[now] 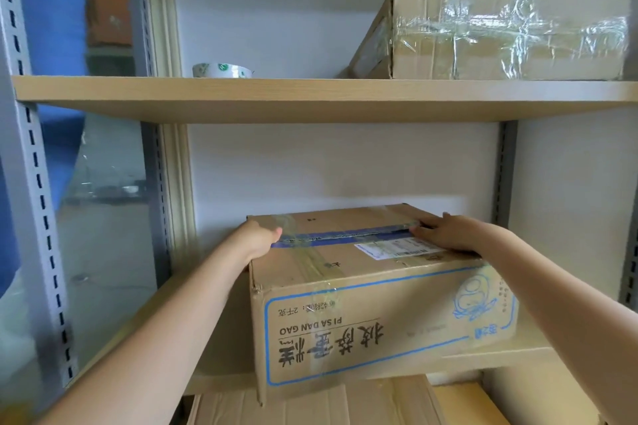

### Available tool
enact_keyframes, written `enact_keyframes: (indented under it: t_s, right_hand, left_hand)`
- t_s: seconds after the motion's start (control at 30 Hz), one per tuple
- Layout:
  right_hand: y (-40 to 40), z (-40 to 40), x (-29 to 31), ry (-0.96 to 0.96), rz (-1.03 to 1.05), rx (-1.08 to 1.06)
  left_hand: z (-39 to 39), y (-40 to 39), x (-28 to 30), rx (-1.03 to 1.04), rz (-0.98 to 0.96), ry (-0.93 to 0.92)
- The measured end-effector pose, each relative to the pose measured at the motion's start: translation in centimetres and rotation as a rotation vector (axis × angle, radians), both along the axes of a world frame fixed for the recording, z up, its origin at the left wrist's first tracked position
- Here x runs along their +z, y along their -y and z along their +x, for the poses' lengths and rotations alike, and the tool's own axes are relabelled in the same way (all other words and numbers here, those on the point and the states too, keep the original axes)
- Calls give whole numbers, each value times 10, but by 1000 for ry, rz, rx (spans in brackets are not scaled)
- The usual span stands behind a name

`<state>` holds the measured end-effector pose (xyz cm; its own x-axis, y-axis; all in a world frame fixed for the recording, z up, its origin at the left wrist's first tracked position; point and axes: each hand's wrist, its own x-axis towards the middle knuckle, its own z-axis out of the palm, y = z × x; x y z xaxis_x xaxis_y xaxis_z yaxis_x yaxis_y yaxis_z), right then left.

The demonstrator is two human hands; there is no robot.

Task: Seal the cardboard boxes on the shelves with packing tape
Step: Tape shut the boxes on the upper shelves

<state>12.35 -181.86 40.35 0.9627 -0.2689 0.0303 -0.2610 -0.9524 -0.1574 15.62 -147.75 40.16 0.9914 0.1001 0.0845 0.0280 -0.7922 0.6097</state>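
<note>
A printed cardboard box (pixel 373 304) sits on the lower shelf (pixel 221 355), its front overhanging the edge. A second box (pixel 500 34), wrapped in clear tape, rests on the upper shelf (pixel 310 97), right of a tape roll (pixel 222 70). The left hand (pixel 257 240) curls its grip over the printed box's top left edge; the right hand (pixel 452 233) lies flat, grip spread, on the taped seam (pixel 345 235).
</note>
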Motion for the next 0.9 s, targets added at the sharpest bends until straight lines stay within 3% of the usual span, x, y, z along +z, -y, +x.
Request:
enact_keyframes:
  t_s: [0.1, 0.2, 0.3, 0.37, 0.43, 0.53, 0.6, 0.73, 0.83, 0.9]
  right_hand:
    - [-5, 1, 3, -1, -117, -82]
    - [-58, -18, 17, 330, -208, -5]
    - [-157, -50, 22, 823, -70, 364]
    - [-232, -81, 14, 972, -75, 674]
    - [-295, -106, -1, 940, -133, 938]
    - [-360, -114, -37, 747, -131, 1044]
    - [-382, -100, -66, 601, -90, 999]
    - [-384, -74, -104, 471, 57, 759]
    - [-379, -70, -116, 388, 285, 555]
    - [-389, -72, -120, 115, 587, 416]
  left_hand:
    - [-15, -8, 3, -74, -216, -35]
    - [-48, -44, 9, -175, -677, -37]
    - [-83, -113, 2, -53, -697, 156]
    - [-112, -160, -21, 146, -589, 266]
    - [-136, -192, -57, 326, -583, 274]
    - [-148, -205, -119, 406, -592, -15]
    - [-144, -202, -149, 354, -578, -178]
    - [-140, -196, -164, 270, -949, -201]
    - [-144, -198, -148, 245, -882, -198]
    - [-144, -201, -134, 257, -811, -195]
